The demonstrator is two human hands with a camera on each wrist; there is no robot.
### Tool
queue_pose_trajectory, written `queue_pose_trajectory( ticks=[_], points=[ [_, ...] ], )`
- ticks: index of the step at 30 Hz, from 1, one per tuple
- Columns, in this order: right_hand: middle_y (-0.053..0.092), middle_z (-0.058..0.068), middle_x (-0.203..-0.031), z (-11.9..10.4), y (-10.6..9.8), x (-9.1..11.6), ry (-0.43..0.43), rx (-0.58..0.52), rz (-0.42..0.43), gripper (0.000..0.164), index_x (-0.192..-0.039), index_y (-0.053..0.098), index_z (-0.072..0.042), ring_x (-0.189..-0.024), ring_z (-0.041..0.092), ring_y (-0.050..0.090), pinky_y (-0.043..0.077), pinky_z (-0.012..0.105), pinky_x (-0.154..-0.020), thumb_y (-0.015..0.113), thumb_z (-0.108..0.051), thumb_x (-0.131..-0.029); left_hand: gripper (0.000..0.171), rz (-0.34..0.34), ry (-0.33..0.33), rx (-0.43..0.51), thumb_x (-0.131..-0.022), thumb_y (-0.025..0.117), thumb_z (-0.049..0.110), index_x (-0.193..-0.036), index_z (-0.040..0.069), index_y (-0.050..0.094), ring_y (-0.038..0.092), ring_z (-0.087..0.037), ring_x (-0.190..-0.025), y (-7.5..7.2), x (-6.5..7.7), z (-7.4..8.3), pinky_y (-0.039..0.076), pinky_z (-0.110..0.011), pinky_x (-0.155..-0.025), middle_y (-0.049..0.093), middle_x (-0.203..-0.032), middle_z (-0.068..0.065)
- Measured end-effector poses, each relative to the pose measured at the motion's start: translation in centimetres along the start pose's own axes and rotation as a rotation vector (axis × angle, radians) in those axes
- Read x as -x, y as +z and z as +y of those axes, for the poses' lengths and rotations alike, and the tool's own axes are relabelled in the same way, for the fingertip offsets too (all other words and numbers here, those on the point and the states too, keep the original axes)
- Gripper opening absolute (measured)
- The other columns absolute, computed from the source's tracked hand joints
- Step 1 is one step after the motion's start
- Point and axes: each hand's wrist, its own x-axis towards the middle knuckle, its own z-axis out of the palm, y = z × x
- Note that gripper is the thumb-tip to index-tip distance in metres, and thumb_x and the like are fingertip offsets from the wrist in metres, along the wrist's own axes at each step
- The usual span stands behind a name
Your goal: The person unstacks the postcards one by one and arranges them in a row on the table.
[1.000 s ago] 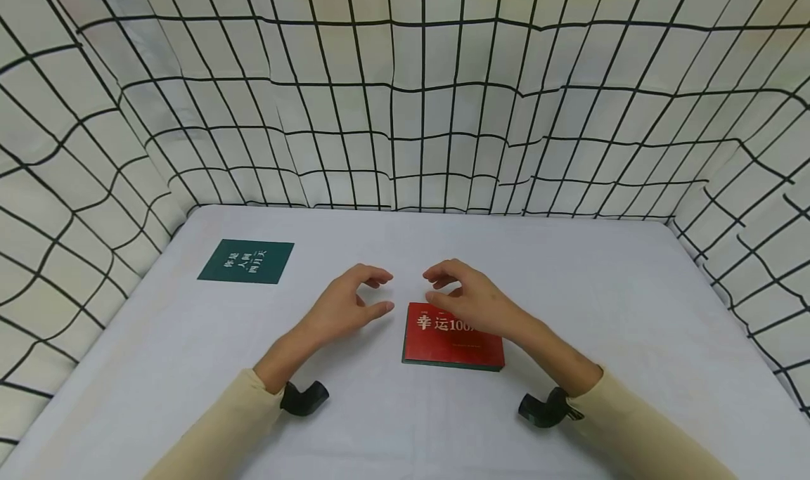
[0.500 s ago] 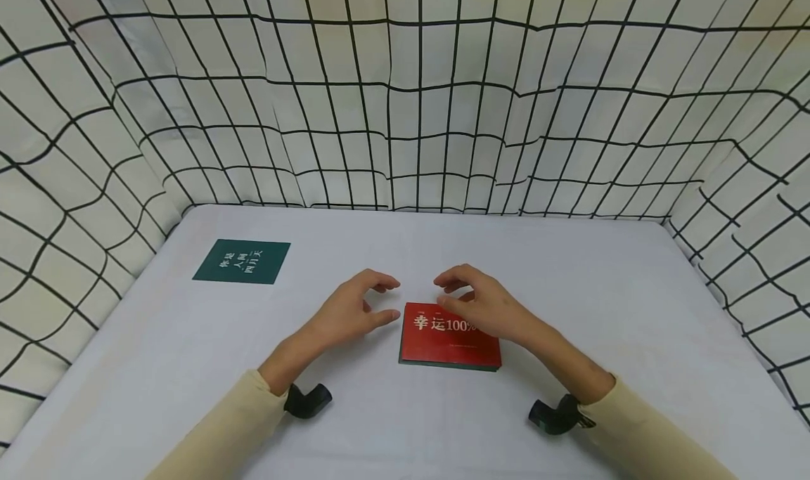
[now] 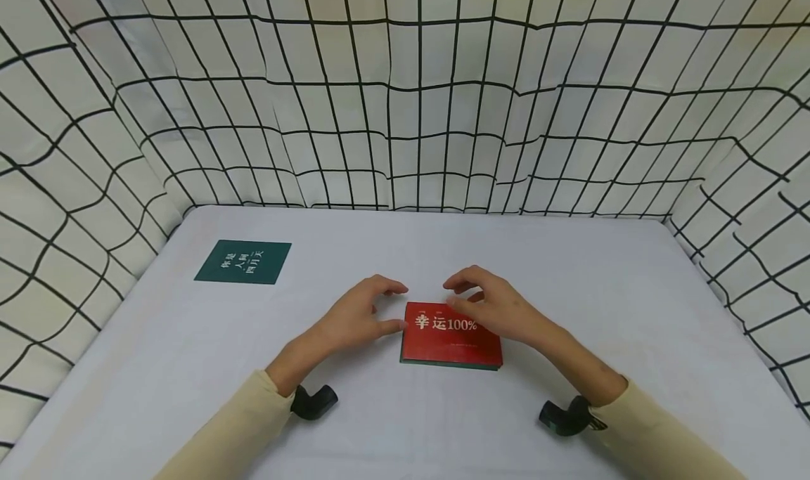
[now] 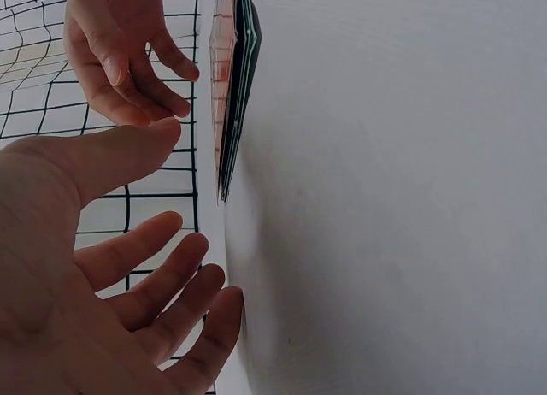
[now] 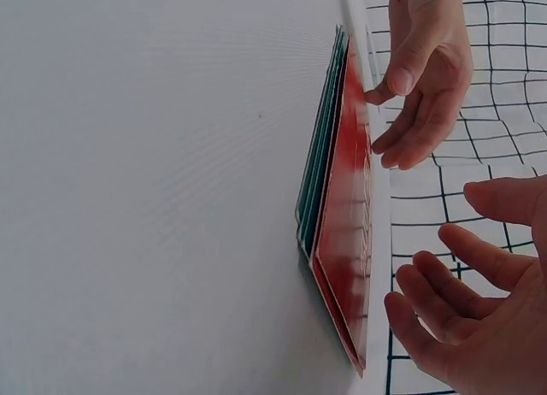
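Note:
A small stack of thin cards lies on the table, with a red card [image 3: 452,346] printed in white characters on top. Dark green cards [image 5: 314,185] show below it in the right wrist view, their edges slightly uneven. My left hand [image 3: 348,318] hovers at the stack's left edge, fingers apart and thumb near its upper left corner. Above the stack's upper right part is my right hand [image 3: 500,311], hiding some of the red card. Both wrist views show the hands above the stack with nothing held. A single green card [image 3: 243,262] with white characters lies at the far left.
A white cloth covers the table [image 3: 569,269]. Black grid netting [image 3: 418,135] over white sheeting rises along the back and both sides. A black wrist device [image 3: 314,403] sits at each cuff.
My left hand has moved right, closer to the red card's left edge. My right hand has shifted right, uncovering more of the printing. The cards stay in place.

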Motion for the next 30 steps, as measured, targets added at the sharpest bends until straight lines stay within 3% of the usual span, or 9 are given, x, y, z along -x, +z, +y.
queue_pose_trajectory(
  ticks=[11, 19, 25, 30],
  points=[
    [0.066, 0.011, -0.13, 0.7, -0.4, 0.5, -0.019, 0.017, 0.007, 0.038, -0.131, 0.064, -0.011, -0.121, 0.03, 0.064, 0.059, 0.049, -0.101, 0.073, -0.018, -0.095, 0.056, -0.034, 0.048, -0.028, -0.087, 0.085, 0.022, -0.138, 0.013, 0.064, 0.058, -0.026, -0.128, 0.6, -0.3, 0.4, 0.058, -0.046, -0.103, 0.063, -0.139, -0.007],
    [0.065, 0.011, -0.129, 1.1, -0.7, 0.8, -0.034, 0.06, -0.005, 0.038, -0.129, 0.064, -0.011, -0.122, 0.032, 0.063, 0.061, 0.048, -0.098, 0.075, -0.019, -0.094, 0.058, -0.062, 0.081, -0.072, -0.085, 0.086, 0.024, -0.138, 0.012, 0.064, 0.054, -0.028, -0.135, 0.8, -0.4, 0.6, 0.051, -0.051, -0.113, 0.062, -0.141, -0.008],
    [0.065, 0.01, -0.127, 1.6, -1.0, 1.0, -0.028, 0.117, -0.015, 0.042, -0.127, 0.066, -0.011, -0.122, 0.031, 0.062, 0.06, 0.049, -0.1, 0.082, -0.02, -0.089, 0.058, -0.075, 0.125, -0.096, -0.084, 0.087, 0.024, -0.136, 0.01, 0.064, 0.053, -0.028, -0.135, 0.9, -0.2, 0.5, 0.05, -0.051, -0.114, 0.063, -0.14, -0.008],
    [0.063, 0.008, -0.129, 1.9, -1.1, 1.3, -0.025, 0.159, -0.074, 0.055, -0.129, 0.067, -0.014, -0.124, 0.029, 0.058, 0.063, 0.044, -0.094, 0.089, -0.027, -0.08, 0.063, -0.104, 0.141, -0.106, -0.082, 0.088, 0.026, -0.139, 0.013, 0.062, 0.051, -0.026, -0.137, 0.9, -0.2, 0.6, 0.051, -0.049, -0.114, 0.062, -0.143, -0.005]
  ],
)
